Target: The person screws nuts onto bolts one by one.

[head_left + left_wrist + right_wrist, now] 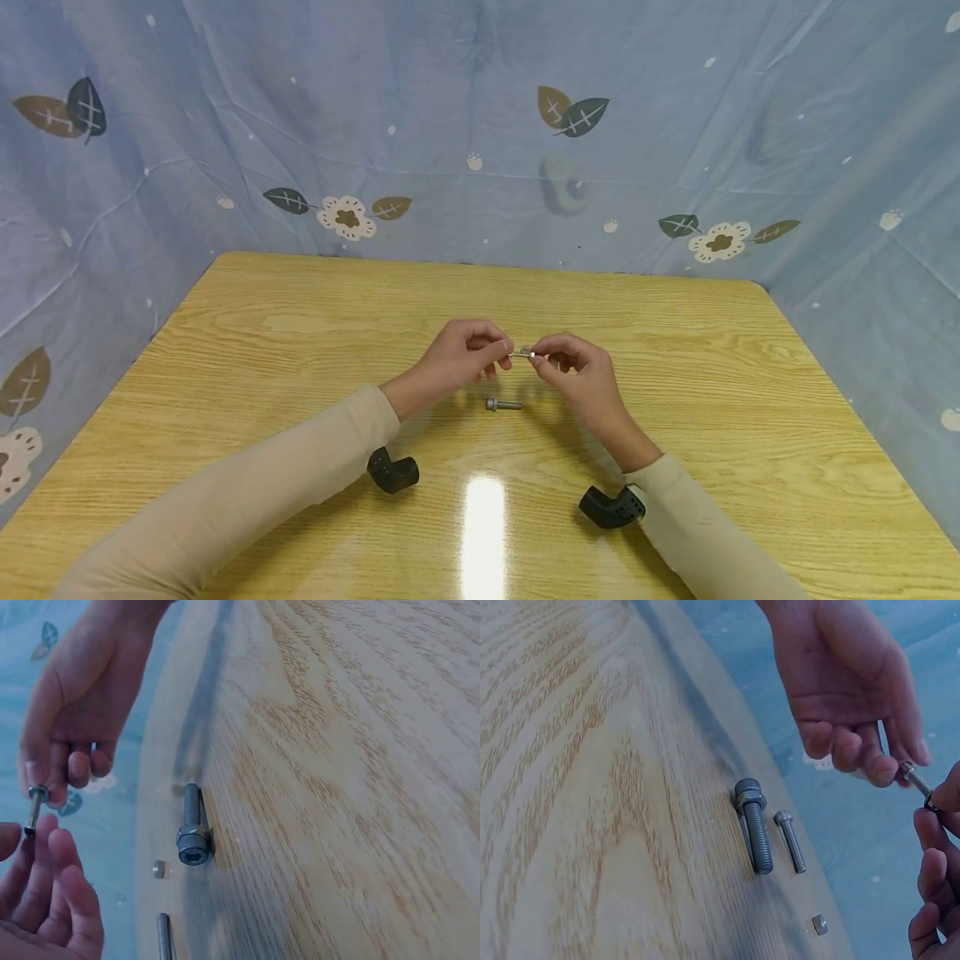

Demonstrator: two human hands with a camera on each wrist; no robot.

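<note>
A small metal bolt (520, 355) spans the gap between the two hands, held roughly level above the table. My left hand (474, 350) pinches its head end between thumb and fingers. At the other end my right hand (581, 371) pinches the bolt near a small nut (37, 793). Below the hands lies a larger socket-head bolt (504, 405) with a nut close against its head. Beside it, in the right wrist view, rest a thin bolt (791, 841) and a loose nut (820, 924). Both are largely hidden by the hands in the head view.
The wood-grain table (315, 321) has rounded far corners. A blue curtain (465, 125) printed with leaves and flowers hangs behind and at both sides. Black wrist-worn devices (393, 471) sit at each sleeve, and light glares off the near tabletop.
</note>
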